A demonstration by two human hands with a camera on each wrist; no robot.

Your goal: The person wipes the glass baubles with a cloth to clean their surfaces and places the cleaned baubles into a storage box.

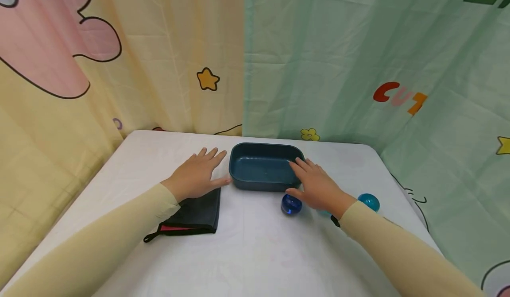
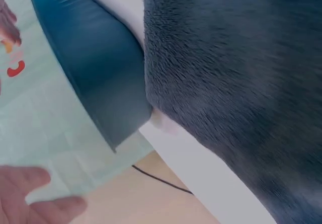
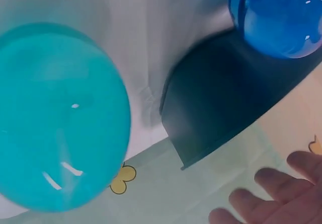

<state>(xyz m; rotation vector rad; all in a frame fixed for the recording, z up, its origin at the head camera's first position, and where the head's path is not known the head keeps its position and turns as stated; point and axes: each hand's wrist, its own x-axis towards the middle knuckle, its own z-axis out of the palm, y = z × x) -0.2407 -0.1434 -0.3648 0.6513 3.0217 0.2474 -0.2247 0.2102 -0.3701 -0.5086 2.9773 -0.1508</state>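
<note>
Teal basin (image 1: 259, 185) (one) stands near two hands (image 1: 196, 175) (image 1: 320, 187).

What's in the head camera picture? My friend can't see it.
A person's left hand and right hand flank a blue-green tub on a white table. A dark folded cloth lies near the left; a blue ball and turquoise ball sit near the right.

A blue ball (image 1: 291, 204) sits near a basin (image 1: 259, 185).
</note>
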